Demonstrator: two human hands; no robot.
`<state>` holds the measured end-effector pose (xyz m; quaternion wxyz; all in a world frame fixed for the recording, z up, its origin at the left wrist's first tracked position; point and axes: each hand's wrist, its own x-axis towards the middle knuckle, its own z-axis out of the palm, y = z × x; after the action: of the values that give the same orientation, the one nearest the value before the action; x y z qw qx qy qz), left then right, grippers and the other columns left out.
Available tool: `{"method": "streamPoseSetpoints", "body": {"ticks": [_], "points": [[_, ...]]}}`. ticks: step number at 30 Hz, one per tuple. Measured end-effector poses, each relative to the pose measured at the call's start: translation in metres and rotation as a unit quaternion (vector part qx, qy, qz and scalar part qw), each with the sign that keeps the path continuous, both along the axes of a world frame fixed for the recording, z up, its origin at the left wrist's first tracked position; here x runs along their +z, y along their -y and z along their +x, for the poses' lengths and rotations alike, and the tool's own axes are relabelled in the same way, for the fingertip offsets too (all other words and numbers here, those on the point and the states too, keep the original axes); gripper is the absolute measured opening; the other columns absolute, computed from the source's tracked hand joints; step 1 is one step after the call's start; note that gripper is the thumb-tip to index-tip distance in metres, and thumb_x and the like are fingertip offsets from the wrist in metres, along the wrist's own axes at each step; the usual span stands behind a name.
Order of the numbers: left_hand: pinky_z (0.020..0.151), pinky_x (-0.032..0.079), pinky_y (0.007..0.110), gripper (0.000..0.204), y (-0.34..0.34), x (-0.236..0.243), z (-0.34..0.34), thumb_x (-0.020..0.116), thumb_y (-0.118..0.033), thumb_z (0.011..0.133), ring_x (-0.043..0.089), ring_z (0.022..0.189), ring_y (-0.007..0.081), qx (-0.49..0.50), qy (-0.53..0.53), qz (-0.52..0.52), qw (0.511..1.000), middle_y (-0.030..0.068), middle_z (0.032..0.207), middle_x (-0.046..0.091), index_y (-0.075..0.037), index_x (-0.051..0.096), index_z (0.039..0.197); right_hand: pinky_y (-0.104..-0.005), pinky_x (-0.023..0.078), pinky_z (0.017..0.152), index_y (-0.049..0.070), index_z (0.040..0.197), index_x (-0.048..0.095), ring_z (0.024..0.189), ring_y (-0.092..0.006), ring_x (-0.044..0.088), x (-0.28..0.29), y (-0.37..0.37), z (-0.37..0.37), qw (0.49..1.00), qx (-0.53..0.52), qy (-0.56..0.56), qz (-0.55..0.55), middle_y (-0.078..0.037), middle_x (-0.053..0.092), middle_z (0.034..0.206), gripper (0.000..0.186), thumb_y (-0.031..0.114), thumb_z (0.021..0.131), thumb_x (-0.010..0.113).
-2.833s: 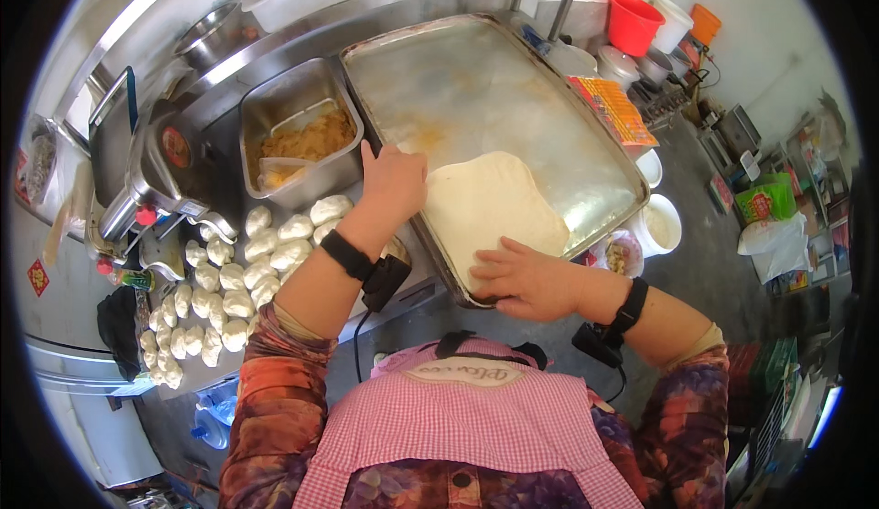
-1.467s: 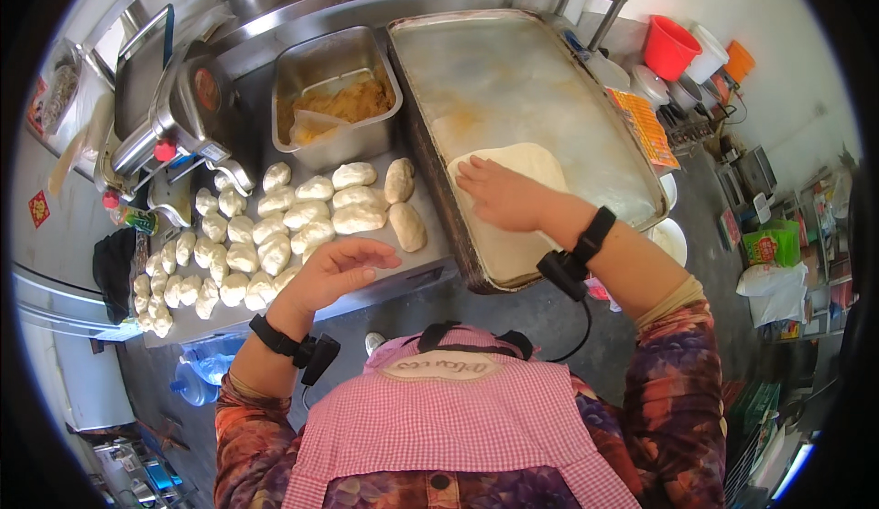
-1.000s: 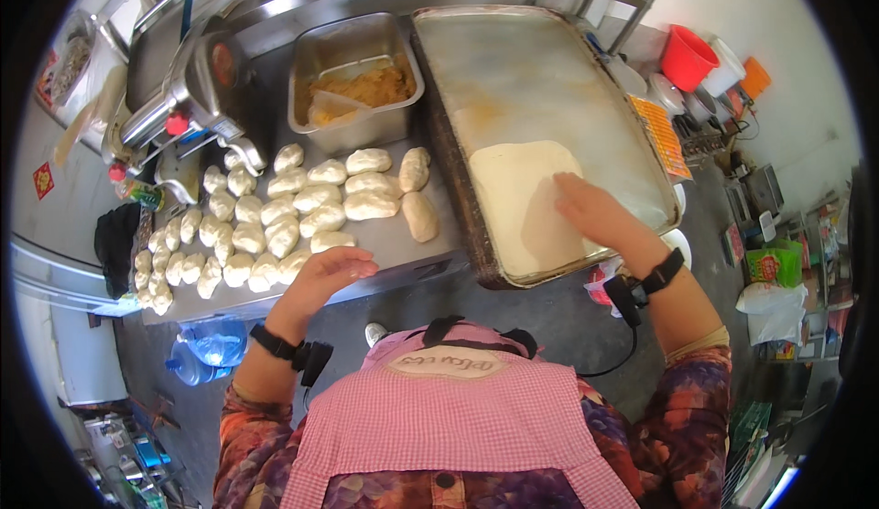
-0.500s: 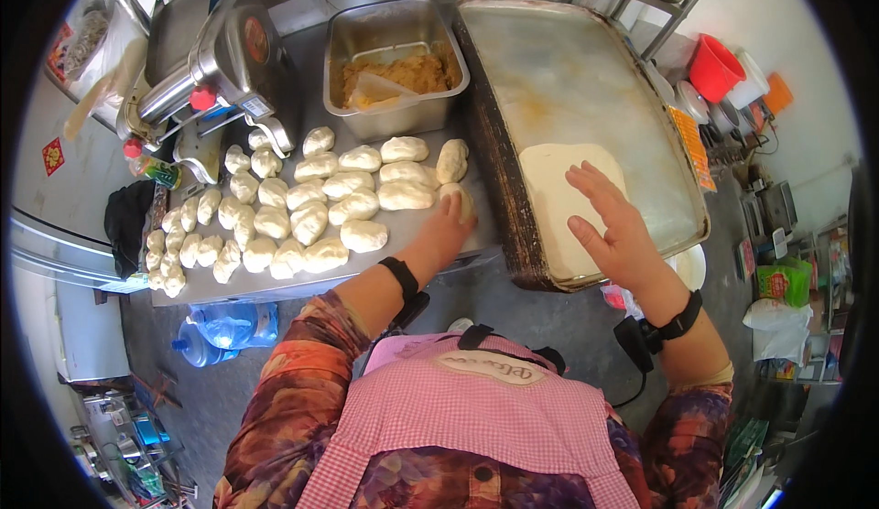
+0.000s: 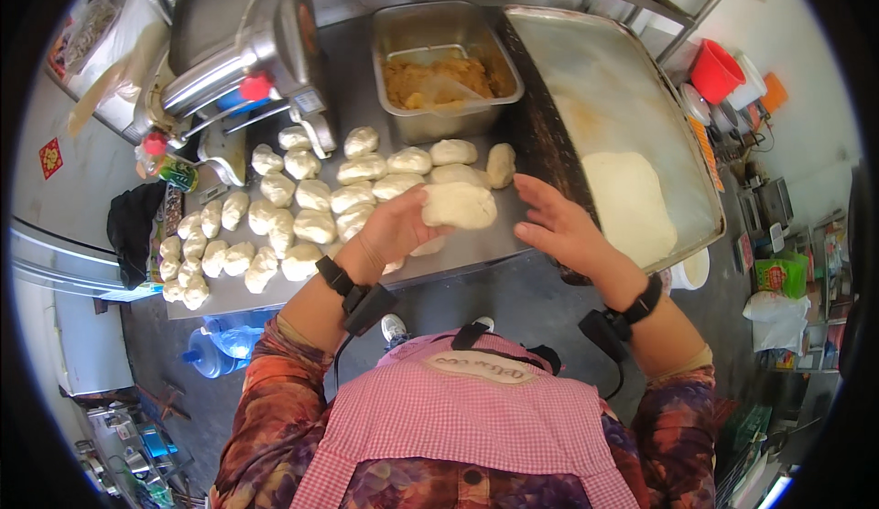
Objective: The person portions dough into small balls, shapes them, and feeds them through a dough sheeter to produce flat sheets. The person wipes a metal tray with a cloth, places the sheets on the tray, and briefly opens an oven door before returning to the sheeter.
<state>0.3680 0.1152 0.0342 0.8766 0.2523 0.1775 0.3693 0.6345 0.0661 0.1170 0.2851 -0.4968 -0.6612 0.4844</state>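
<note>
My left hand (image 5: 403, 222) is closed on an oval piece of dough (image 5: 459, 206), held up above the front of the steel table. My right hand (image 5: 556, 220) hovers just right of that piece, fingers apart and holding nothing. Behind and left of the held piece lie rows of pale dough pieces (image 5: 313, 195), several of them partly covered by my left hand. One upright dough piece (image 5: 501, 166) sits just beyond my right fingertips. A flattened dough sheet (image 5: 630, 209) lies on the near part of a large baking tray (image 5: 586, 70) at the right.
A steel pan (image 5: 430, 124) of yellow-brown filling, with a scraper in it, stands at the back. A metal rolling machine (image 5: 229, 70) occupies the back left. Red bucket (image 5: 715, 71) and other containers are at the far right; blue water bottles (image 5: 212, 351) stand below the table.
My left hand has lifted a dough piece from the table. My right hand has moved left, off the dough sheet on the tray. The view has shifted slightly.
</note>
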Motion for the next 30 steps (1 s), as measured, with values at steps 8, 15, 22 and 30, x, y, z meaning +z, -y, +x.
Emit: {"method": "streamPoseSetpoints", "body": {"ticks": [8,15,22,30], "points": [[0.063,0.053,0.026,0.035,0.023,0.055,-0.077,0.061,-0.013,0.088,0.064,0.085,0.0163,0.075,-0.278,0.15,0.946,0.0092,0.103,0.062,-0.006,0.05,0.121,-0.0263,0.055,0.064,0.002,0.126,0.053,0.083,-0.0146,0.063,-0.007,-0.03,-0.137,0.941,0.037,-0.277,-0.192,-0.009,0.063,0.107,0.039,0.007,0.088,0.059],[0.068,0.053,0.026,0.024,0.026,0.068,-0.165,0.059,-0.005,0.086,0.063,0.091,0.0176,0.127,-0.165,0.143,0.968,0.0073,0.111,0.061,-0.006,0.059,0.111,-0.0271,0.05,0.082,0.0,0.12,0.056,0.098,-0.0146,0.059,0.02,-0.054,-0.207,0.932,0.097,-0.268,-0.221,-0.009,0.06,0.114,0.034,0.008,0.088,0.056],[0.069,0.051,0.024,0.018,0.027,0.086,-0.203,0.071,-0.003,0.077,0.061,0.078,0.0108,0.214,-0.287,0.219,0.908,0.0044,0.09,0.065,-0.004,0.065,0.094,-0.029,0.052,0.08,0.004,0.133,0.046,0.098,-0.0139,0.058,0.034,-0.061,-0.268,0.961,0.168,-0.147,-0.161,-0.008,0.058,0.117,0.049,0.015,0.088,0.061],[0.065,0.055,0.025,0.024,0.013,0.133,-0.259,0.069,0.007,0.075,0.064,0.071,0.0139,0.238,-0.302,0.22,0.897,0.0098,0.091,0.067,-0.001,0.066,0.099,-0.0254,0.054,0.065,0.001,0.118,0.059,0.081,-0.0123,0.061,0.083,-0.098,-0.281,0.968,0.207,-0.065,-0.122,-0.008,0.064,0.099,0.036,0.011,0.084,0.066]]}}
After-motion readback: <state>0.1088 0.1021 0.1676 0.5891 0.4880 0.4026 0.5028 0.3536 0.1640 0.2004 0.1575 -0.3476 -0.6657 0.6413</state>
